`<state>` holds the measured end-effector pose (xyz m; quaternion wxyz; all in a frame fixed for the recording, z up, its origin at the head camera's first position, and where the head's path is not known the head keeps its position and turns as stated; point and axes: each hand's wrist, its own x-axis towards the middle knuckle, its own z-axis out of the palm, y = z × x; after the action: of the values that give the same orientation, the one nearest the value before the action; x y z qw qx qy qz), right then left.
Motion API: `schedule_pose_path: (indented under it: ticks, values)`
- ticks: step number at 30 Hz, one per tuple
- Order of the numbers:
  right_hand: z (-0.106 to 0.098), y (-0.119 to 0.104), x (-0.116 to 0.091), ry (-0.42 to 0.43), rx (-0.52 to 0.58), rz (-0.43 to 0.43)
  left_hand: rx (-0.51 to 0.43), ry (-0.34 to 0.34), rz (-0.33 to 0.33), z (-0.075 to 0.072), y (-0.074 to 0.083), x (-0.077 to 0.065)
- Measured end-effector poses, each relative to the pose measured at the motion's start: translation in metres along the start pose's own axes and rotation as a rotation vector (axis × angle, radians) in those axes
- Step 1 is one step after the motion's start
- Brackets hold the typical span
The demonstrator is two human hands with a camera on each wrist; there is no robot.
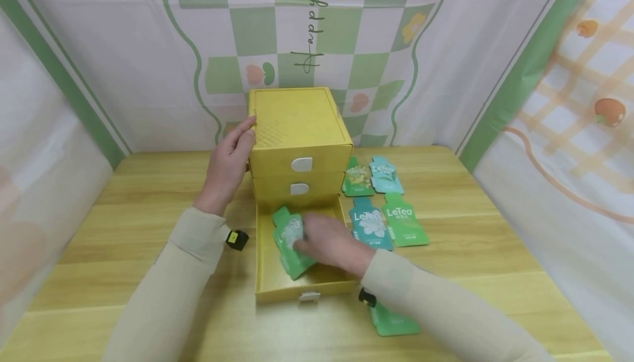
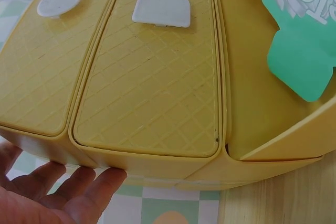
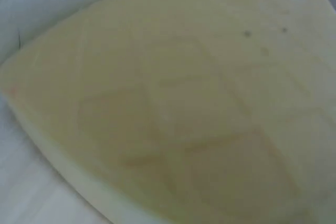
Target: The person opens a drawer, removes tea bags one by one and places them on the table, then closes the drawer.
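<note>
A yellow three-drawer box point(image 1: 299, 114) stands on the table, its bottom drawer point(image 1: 282, 290) pulled out. My left hand point(image 1: 225, 164) rests against the box's left side, the fingers extended along it, as the left wrist view also shows. Inside the pulled-out drawer my right hand point(image 1: 329, 241) pinches a green LeTea pouch point(image 1: 292, 243); its fingertips are partly hidden. That pouch point(image 2: 299, 61) shows tilted over the drawer in the left wrist view. Only a blurred yellow embossed drawer front point(image 3: 184, 119) fills the right wrist view.
Right of the box lie a green pouch with a yellow pattern point(image 1: 358, 180), a light blue pouch point(image 1: 386, 176), a teal pouch point(image 1: 371, 224) and a green pouch point(image 1: 406, 221). Another green pouch point(image 1: 393, 321) lies partly under the right forearm. A patterned cloth point(image 1: 302, 32) hangs behind.
</note>
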<state>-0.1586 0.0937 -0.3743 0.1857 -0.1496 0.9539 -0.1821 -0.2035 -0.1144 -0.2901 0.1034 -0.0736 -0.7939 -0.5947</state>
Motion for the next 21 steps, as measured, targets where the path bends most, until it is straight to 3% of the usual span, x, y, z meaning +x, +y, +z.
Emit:
schedule_pose_path:
  ticks: [14, 21]
  values:
    - [-0.014, 0.006, -0.016, 0.096, 0.192, -0.116, 0.013, 0.012, -0.010, 0.001, -0.001, 0.001]
    - [-0.025, 0.008, -0.024, 0.121, 0.211, -0.088, 0.012, 0.010, -0.005, 0.001, 0.000, 0.001]
